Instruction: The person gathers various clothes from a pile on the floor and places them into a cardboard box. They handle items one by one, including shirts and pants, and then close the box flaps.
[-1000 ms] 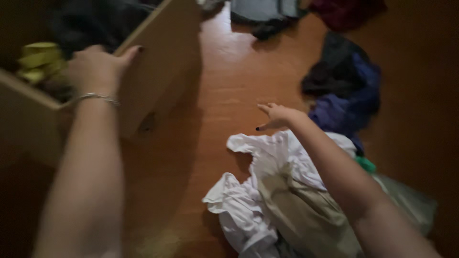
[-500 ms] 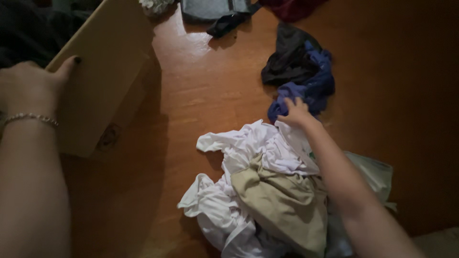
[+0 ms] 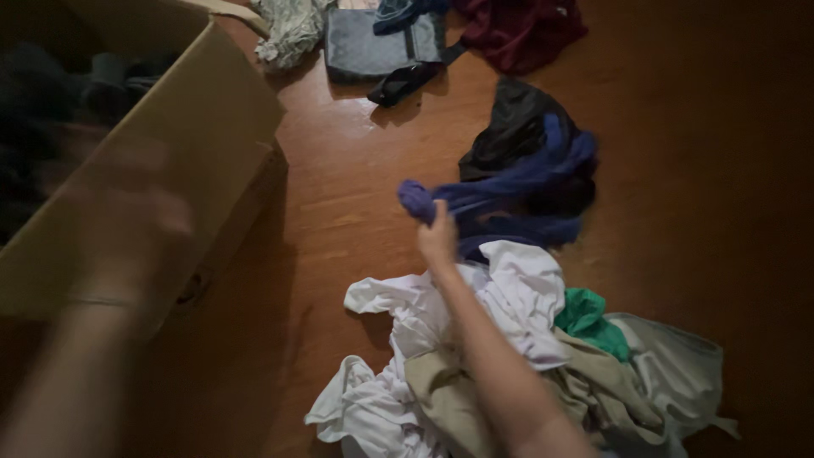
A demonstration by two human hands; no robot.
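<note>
My right hand (image 3: 438, 237) grips one end of a blue-purple garment (image 3: 517, 191) and has it stretched out above the wooden floor. The rest of that garment trails to the right over a black garment (image 3: 513, 127). My left hand (image 3: 127, 225) is blurred at the left, in front of the side of a large cardboard box (image 3: 212, 127); whether it touches the box I cannot tell. Below my right arm lies a heap of white clothes (image 3: 475, 339), with a beige piece (image 3: 449, 399) and a green piece (image 3: 589, 318) in it.
Dark clothes fill the cardboard box at the upper left. At the top of the floor lie a grey bag (image 3: 373, 47), a dark red garment (image 3: 517, 30) and a pale patterned cloth (image 3: 288, 30). The brown wooden floor (image 3: 339, 187) shows between box and heap.
My right hand has closed on the blue-purple garment and pulled it left, off the black one. My left hand has moved down off the box's edge and is now blurred.
</note>
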